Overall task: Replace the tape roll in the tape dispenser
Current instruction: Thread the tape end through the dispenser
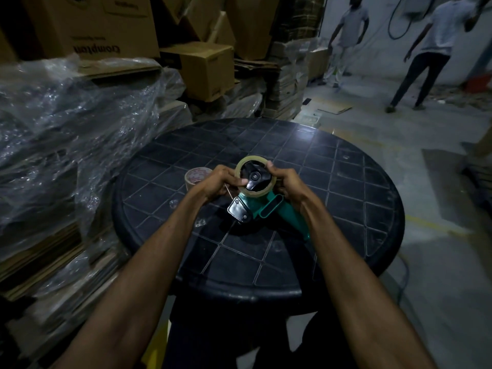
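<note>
Since the tape roll [255, 178] sits on the black hub of the green dispenser [269, 211], I see both hands pinch its rim: left hand [222, 182] on the left edge, right hand [286, 182] on the right, fingers [269, 165] curled shut around it. The handle points back toward me. A second roll [196, 177] lies just beside the left hand on the dark round tabletop [346, 198], with boxes [205, 67] behind.

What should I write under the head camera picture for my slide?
Both hands grip a tape roll on a green dispenser.
</note>
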